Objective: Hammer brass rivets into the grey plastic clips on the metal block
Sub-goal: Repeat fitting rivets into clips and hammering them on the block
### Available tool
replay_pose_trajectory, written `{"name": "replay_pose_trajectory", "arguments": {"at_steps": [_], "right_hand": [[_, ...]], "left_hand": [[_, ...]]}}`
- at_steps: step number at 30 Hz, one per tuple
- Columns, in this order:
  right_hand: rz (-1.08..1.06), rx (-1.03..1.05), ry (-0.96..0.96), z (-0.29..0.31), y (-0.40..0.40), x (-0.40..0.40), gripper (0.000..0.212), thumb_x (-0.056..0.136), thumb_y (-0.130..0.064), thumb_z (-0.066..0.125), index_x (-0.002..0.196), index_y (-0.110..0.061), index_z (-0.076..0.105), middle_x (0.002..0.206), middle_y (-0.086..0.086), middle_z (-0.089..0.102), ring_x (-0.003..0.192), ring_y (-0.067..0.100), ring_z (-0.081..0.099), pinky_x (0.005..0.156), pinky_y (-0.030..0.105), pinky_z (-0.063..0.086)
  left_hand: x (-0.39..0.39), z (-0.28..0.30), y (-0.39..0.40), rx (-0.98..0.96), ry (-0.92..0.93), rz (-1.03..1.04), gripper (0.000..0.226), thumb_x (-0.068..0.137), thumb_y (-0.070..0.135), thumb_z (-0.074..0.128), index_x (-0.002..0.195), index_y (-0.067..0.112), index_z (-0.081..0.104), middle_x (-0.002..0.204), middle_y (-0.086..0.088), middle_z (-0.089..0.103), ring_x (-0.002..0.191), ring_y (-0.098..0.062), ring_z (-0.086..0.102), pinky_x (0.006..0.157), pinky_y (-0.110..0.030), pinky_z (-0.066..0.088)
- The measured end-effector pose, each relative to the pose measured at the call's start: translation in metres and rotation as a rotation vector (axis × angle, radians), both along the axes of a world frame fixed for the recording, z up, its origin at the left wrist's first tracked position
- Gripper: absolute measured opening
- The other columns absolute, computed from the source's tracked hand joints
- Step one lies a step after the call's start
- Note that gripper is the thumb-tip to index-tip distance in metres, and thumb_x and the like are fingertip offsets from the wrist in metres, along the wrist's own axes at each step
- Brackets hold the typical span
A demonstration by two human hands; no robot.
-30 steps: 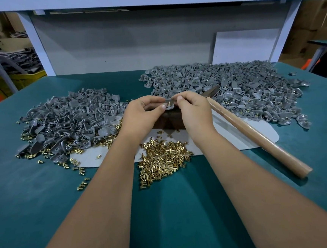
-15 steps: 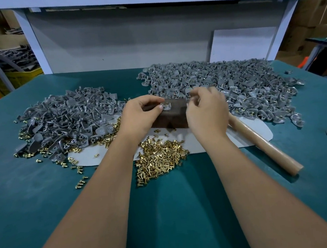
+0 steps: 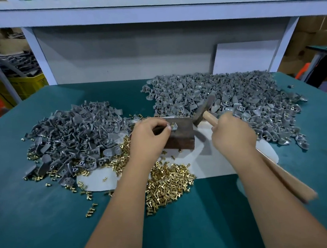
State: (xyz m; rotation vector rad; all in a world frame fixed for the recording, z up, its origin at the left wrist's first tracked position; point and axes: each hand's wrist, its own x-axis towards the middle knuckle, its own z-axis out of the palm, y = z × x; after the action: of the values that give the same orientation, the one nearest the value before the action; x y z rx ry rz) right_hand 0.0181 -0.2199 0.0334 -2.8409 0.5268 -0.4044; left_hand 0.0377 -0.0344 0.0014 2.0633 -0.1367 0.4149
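Yellow crate (image 3: 29, 84) — grey parts inside — beside the table (image 3: 48, 223).

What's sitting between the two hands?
In the head view, the dark metal block lies between the left hand and the right hand, with a grey clip on top and the hammer head just behind.
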Motion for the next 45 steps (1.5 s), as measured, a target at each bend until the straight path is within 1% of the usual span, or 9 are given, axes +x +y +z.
{"name": "replay_pose_trajectory", "arguments": {"at_steps": [4, 10, 27, 31, 34, 37, 39, 43, 45], "right_hand": [[0.123, 0.036, -0.16, 0.016, 0.001, -0.01, 0.02, 0.092, -0.023, 0.053, 0.106, -0.021, 0.039, 0.078, 0.003, 0.059, 0.061, 0.026, 0.049, 0.05, 0.029, 0.029], [0.337, 0.201, -0.122, 0.037, 0.012, -0.029, 0.047, 0.095, -0.036, 0.05, 0.13, -0.064, 0.036, 0.124, -0.015, 0.062, 0.109, 0.023, 0.06, 0.074, 0.034, 0.045], [0.405, -0.154, -0.354, 0.043, 0.025, -0.037, 0.054, 0.093, -0.028, 0.054, 0.133, -0.06, 0.035, 0.091, -0.004, 0.073, 0.077, 0.027, 0.068, 0.052, 0.028, 0.038], [0.445, -0.208, -0.185, 0.043, 0.029, -0.033, 0.056, 0.094, -0.024, 0.052, 0.131, -0.062, 0.033, 0.097, -0.005, 0.071, 0.082, 0.026, 0.066, 0.05, 0.027, 0.034], [0.385, -0.212, -0.326, 0.047, 0.033, -0.035, 0.055, 0.093, -0.028, 0.054, 0.134, -0.06, 0.034, 0.088, -0.004, 0.071, 0.073, 0.025, 0.067, 0.043, 0.021, 0.021], [0.439, -0.219, -0.221, 0.039, 0.034, -0.033, 0.056, 0.094, -0.024, 0.052, 0.134, -0.059, 0.034, 0.099, -0.007, 0.071, 0.084, 0.024, 0.067, 0.051, 0.027, 0.032], [0.409, -0.206, -0.227, 0.04, 0.032, -0.032, 0.055, 0.095, -0.025, 0.052, 0.134, -0.059, 0.035, 0.097, -0.005, 0.072, 0.082, 0.025, 0.067, 0.051, 0.026, 0.032], [0.383, -0.214, -0.323, 0.036, 0.031, -0.035, 0.054, 0.094, -0.028, 0.052, 0.132, -0.059, 0.029, 0.083, -0.002, 0.07, 0.068, 0.027, 0.065, 0.043, 0.024, 0.023], [0.419, -0.213, -0.24, 0.031, 0.027, -0.035, 0.052, 0.095, -0.029, 0.05, 0.131, -0.06, 0.031, 0.09, -0.002, 0.071, 0.077, 0.027, 0.066, 0.049, 0.028, 0.029]], "left_hand": [[-0.002, 0.002, -0.002, 0.031, 0.003, 0.03, 0.011, 0.089, 0.028, 0.069, 0.097, 0.024, 0.076, 0.102, 0.014, 0.068, 0.108, -0.016, 0.057, 0.098, -0.043, 0.048], [-0.002, 0.002, -0.005, 0.033, -0.017, 0.05, 0.012, 0.089, 0.023, 0.069, 0.097, 0.022, 0.078, 0.103, 0.011, 0.072, 0.106, -0.015, 0.061, 0.099, -0.04, 0.048], [-0.005, 0.004, -0.009, 0.02, 0.054, 0.15, 0.017, 0.09, 0.031, 0.069, 0.102, 0.023, 0.078, 0.108, 0.008, 0.073, 0.109, -0.017, 0.062, 0.106, -0.044, 0.04], [-0.007, 0.007, -0.01, 0.069, 0.073, 0.165, 0.018, 0.091, 0.032, 0.066, 0.105, 0.029, 0.077, 0.11, 0.01, 0.072, 0.109, -0.014, 0.061, 0.104, -0.044, 0.041], [-0.005, 0.005, -0.01, 0.065, 0.061, 0.189, 0.018, 0.091, 0.035, 0.067, 0.105, 0.028, 0.076, 0.108, 0.01, 0.073, 0.107, -0.013, 0.061, 0.108, -0.043, 0.036], [-0.005, 0.005, -0.011, 0.086, 0.069, 0.198, 0.02, 0.092, 0.035, 0.065, 0.108, 0.028, 0.075, 0.112, 0.011, 0.072, 0.111, -0.013, 0.06, 0.109, -0.038, 0.03], [-0.005, 0.004, -0.011, 0.127, 0.064, 0.215, 0.021, 0.093, 0.037, 0.064, 0.109, 0.03, 0.075, 0.115, 0.013, 0.07, 0.111, -0.011, 0.057, 0.097, -0.024, 0.017], [0.0, 0.001, -0.01, 0.073, 0.066, 0.207, 0.018, 0.091, 0.036, 0.067, 0.105, 0.029, 0.076, 0.11, 0.013, 0.072, 0.109, -0.01, 0.058, 0.107, -0.034, 0.024], [-0.001, 0.001, -0.011, 0.106, 0.06, 0.222, 0.016, 0.091, 0.037, 0.066, 0.102, 0.032, 0.077, 0.108, 0.018, 0.071, 0.109, -0.008, 0.057, 0.093, -0.026, 0.016]]}}
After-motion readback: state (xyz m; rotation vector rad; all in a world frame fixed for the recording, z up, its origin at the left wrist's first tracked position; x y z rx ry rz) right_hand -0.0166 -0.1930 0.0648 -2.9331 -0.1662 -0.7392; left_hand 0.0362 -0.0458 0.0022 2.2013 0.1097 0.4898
